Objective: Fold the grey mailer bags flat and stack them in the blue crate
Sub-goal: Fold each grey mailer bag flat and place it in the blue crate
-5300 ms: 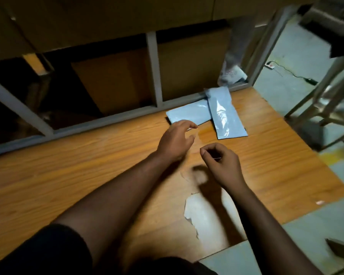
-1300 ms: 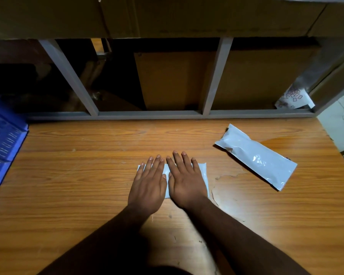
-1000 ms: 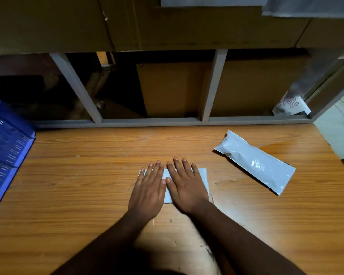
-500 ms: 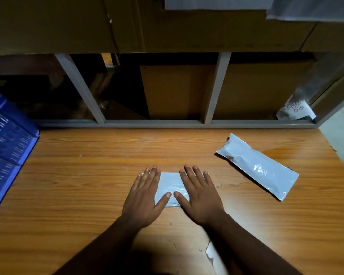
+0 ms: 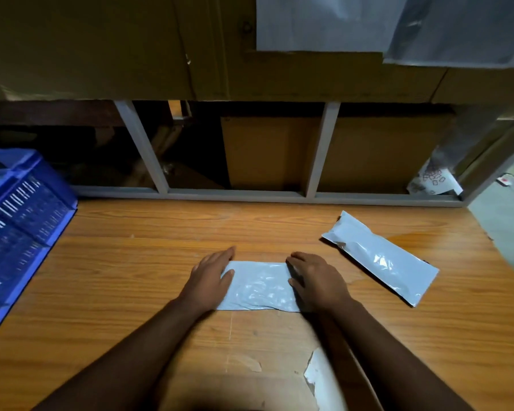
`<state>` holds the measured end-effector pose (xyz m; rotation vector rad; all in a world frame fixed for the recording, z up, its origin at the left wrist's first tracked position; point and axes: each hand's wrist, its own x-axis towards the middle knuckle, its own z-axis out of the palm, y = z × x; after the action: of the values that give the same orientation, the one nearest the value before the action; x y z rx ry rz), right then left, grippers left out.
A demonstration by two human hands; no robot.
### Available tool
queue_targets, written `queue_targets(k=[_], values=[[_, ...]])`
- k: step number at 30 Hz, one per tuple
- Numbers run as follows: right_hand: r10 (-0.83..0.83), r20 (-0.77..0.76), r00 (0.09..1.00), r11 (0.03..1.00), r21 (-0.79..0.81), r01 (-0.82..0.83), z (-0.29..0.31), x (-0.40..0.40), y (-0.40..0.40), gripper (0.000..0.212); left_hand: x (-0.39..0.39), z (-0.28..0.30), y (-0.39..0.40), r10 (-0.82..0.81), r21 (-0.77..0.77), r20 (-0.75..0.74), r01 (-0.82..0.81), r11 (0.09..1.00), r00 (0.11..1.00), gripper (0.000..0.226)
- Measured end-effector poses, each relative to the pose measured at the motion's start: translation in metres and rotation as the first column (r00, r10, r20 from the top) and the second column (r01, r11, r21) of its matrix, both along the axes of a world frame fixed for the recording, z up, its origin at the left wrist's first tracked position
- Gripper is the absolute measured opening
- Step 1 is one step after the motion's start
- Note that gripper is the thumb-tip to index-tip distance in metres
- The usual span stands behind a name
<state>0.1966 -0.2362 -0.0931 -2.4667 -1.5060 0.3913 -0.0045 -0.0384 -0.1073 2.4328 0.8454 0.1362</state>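
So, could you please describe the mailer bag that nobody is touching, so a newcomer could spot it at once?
Start at the wooden table and look to its far right, opposite the blue crate. There the untouched mailer bag lies at a slant. Unlike the other mailer bag, pressed between the left hand and right hand, it lies alone.

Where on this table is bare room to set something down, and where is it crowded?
Free: the wood between the blue crate and the left hand, and the strip along the grey frame. Crowded: the middle, where both hands, left and right hand, press the folded bag, and the right, with the second bag.
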Motion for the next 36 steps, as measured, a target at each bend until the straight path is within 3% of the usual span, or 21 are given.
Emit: queue_targets(k=[2, 4, 6, 10, 14, 17, 19, 22, 25, 29, 34, 36], values=[[-0.002, 0.086, 0.996, 0.998, -0.059, 0.007, 0.008, 0.004, 0.006, 0.037, 0.008, 0.01, 0.01, -0.011, -0.008, -0.052, 0.011, 1.0, 0.999, 0.062], [0.001, 0.129, 0.992, 0.991, -0.13, 0.016, 0.014, 0.004, 0.014, 0.041, 0.015, 0.017, 0.017, -0.014, -0.029, -0.136, 0.01, 1.0, 0.991, 0.051], [-0.012, 0.083, 0.996, 0.99, -0.142, 0.023, 0.016, 0.007, 0.02, 0.047, 0.021, 0.022, 0.021, -0.038, -0.034, -0.194, 0.032, 0.999, 0.98, 0.032], [-0.053, -0.019, 0.998, 0.994, -0.093, 0.051, 0.013, 0.011, 0.02, 0.033, 0.025, 0.033, 0.024, -0.03, -0.068, -0.203, 0.016, 0.998, 0.979, 0.007], [-0.088, -0.09, 0.992, 0.996, -0.005, 0.088, 0.023, 0.012, 0.015, 0.014, 0.016, 0.047, 0.025, -0.01, -0.158, -0.01, 0.008, 0.987, 1.0, 0.008], [-0.012, 0.039, 0.999, 0.969, 0.245, 0.002, 0.045, 0.017, 0.013, 0.018, 0.005, 0.063, 0.024, -0.006, -0.052, 0.221, 0.018, 0.998, 0.975, 0.007], [0.018, 0.152, 0.988, 0.901, 0.426, -0.082, 0.054, 0.022, 0.01, 0.015, -0.003, 0.071, 0.022, -0.028, 0.032, 0.322, 0.019, 0.999, 0.946, 0.012], [0.045, 0.148, 0.988, 0.834, 0.539, -0.119, 0.05, 0.018, -0.002, 0.008, -0.019, 0.064, 0.011, -0.078, 0.122, 0.425, 0.028, 0.992, 0.902, 0.017], [0.082, 0.074, 0.994, 0.887, 0.449, -0.106, 0.016, 0.001, -0.013, 0.011, -0.035, 0.031, -0.003, -0.118, 0.142, 0.372, 0.07, 0.987, 0.921, 0.005], [0.086, -0.047, 0.995, 0.943, 0.326, -0.066, -0.018, -0.021, -0.034, 0.013, -0.056, -0.016, -0.022, -0.13, 0.08, 0.256, 0.113, 0.99, 0.958, 0.009], [0.044, -0.006, 0.999, 0.937, 0.347, -0.039, -0.006, -0.023, -0.019, 0.014, -0.042, -0.014, -0.028, -0.089, 0.16, 0.334, 0.036, 0.986, 0.939, 0.016], [0.073, 0.043, 0.996, 0.944, 0.319, -0.083, -0.007, -0.022, 0.006, 0.023, -0.022, -0.014, -0.023, -0.093, 0.172, 0.291, 0.044, 0.984, 0.952, 0.028]])
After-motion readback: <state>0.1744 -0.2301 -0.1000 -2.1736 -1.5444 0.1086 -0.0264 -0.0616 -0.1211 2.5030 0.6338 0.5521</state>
